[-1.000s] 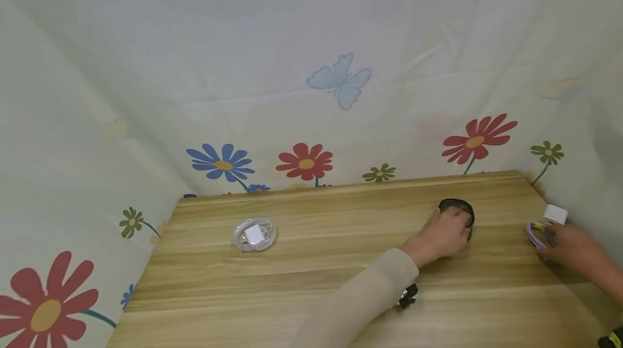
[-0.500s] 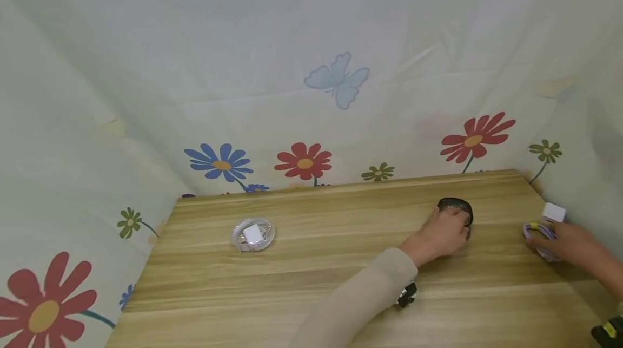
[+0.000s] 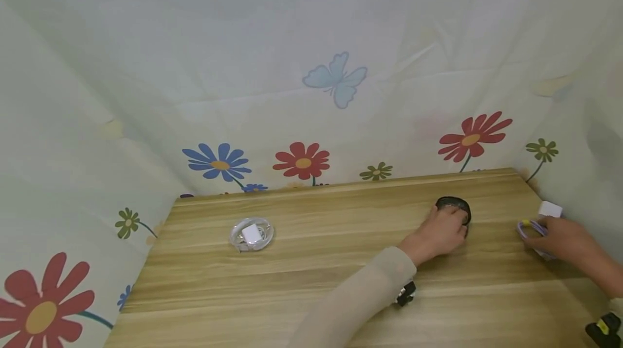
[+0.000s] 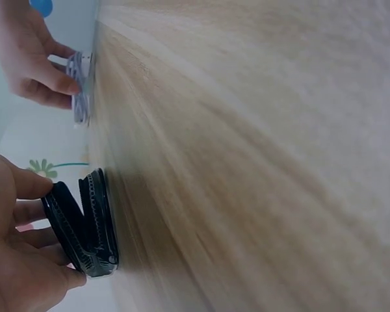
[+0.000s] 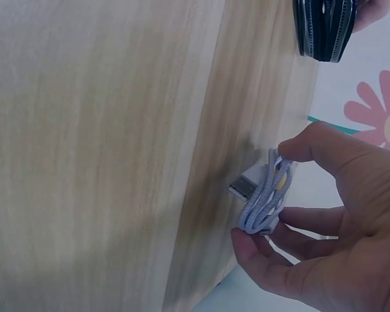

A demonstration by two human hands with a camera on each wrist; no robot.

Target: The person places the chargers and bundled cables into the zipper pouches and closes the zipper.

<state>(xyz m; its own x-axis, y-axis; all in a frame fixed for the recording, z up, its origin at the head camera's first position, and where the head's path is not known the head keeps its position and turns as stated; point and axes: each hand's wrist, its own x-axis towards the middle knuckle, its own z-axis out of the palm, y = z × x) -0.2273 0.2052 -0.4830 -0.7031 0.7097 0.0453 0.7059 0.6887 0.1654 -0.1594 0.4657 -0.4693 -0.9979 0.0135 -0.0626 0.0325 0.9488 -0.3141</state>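
Right hand pinches the coiled cable at far right, thumb now shifted across it, seemingly firming the hold

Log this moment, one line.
left hand: holds partly open black zip case | right hand: grips coiled lilac cable | tabletop: white adapter, pale cable coil

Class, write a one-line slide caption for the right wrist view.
The right hand holds a coiled cable by a wooden tabletop; a black zippered case shows at the top.
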